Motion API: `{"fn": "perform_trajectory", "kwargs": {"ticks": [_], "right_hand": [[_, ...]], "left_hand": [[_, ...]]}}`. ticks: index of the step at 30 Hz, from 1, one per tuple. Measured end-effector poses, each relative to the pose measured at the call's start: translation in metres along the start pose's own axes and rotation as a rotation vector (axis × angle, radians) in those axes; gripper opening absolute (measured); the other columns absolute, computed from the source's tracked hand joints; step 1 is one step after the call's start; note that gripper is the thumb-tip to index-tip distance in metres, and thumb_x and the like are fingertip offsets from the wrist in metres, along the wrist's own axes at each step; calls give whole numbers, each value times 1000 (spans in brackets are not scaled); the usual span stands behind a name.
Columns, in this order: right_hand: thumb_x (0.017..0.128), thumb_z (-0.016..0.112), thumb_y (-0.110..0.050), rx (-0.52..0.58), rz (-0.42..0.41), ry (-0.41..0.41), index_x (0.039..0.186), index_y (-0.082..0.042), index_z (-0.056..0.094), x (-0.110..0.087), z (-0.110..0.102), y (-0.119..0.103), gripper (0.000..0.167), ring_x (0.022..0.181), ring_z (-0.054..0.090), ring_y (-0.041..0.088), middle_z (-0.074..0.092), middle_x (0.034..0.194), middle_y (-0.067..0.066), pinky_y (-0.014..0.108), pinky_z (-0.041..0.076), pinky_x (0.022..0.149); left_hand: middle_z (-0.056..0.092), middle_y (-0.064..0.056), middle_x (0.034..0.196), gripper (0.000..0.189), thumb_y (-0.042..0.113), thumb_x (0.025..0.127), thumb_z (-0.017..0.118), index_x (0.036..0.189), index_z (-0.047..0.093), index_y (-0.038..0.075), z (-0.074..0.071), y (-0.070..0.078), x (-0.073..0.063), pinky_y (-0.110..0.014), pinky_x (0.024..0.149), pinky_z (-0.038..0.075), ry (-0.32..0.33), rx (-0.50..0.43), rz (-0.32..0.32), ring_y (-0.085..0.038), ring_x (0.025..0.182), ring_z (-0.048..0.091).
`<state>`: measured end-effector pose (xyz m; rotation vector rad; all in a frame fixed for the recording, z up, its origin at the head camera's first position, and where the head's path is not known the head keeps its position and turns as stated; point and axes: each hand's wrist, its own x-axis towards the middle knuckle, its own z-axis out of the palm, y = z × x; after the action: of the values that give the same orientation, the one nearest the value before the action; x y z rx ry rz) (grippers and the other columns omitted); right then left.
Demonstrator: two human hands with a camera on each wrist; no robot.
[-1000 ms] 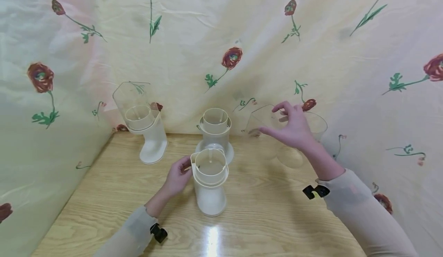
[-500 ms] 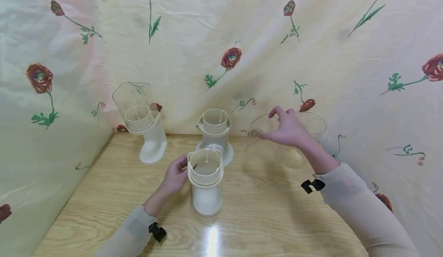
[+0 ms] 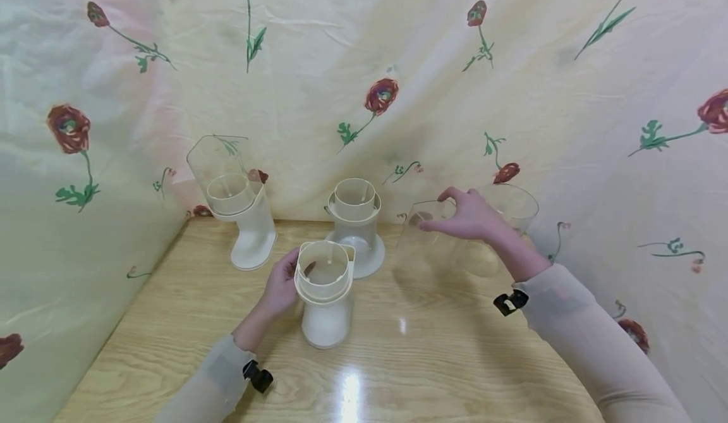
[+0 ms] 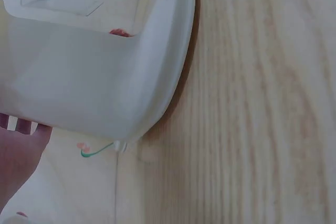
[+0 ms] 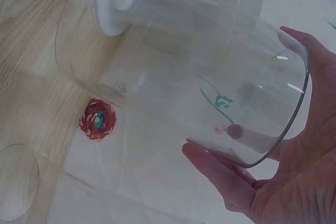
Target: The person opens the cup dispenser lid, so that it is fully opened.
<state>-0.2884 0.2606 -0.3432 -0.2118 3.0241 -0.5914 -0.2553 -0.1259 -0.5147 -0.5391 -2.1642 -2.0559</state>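
My left hand (image 3: 281, 287) grips the side of a white plastic dispenser base (image 3: 327, 322), which has a round collar on top and a rounded foot below. In the left wrist view, my left fingers (image 4: 42, 135) lie along its pale wall (image 4: 68, 77). To the right, my right hand (image 3: 474, 220) holds a clear cylindrical container (image 3: 421, 243) by its rim. The right wrist view shows thumb and fingers on opposite sides of this clear container (image 5: 157, 66), with its far end toward the table.
Behind the held base stands another white base (image 3: 355, 220). At back left is a white base (image 3: 250, 239) with a clear container (image 3: 222, 157) set in it. A second clear container (image 3: 514, 205) stands behind my right forearm. Floral cloth (image 3: 318, 43) rises behind the wooden table (image 3: 432, 360).
My left hand has shifted the white base left and slightly back, turning it. My right hand has lowered the clear container and brought it a little left.
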Motion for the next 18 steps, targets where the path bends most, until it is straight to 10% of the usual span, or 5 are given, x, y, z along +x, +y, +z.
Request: {"fn": "perform_trajectory", "kwargs": {"ticks": [11, 18], "right_hand": [[77, 67, -89, -49, 62, 25, 145, 0, 52, 12, 13, 10, 113, 115, 60, 46, 50, 138, 36, 57, 58, 87], [76, 65, -91, -37, 107, 53, 144, 2, 49, 18, 21, 16, 117, 99, 62, 42, 45, 137, 37, 46, 57, 73]], "left_hand": [[67, 18, 115, 34, -7, 103, 56, 136, 56, -16, -18, -7, 18, -10, 105, 51, 115, 27, 128, 3, 113, 61], [63, 18, 119, 40, -2, 106, 55, 143, 49, -15, -30, -10, 33, -8, 109, 45, 230, 17, 91, 8, 117, 57]]}}
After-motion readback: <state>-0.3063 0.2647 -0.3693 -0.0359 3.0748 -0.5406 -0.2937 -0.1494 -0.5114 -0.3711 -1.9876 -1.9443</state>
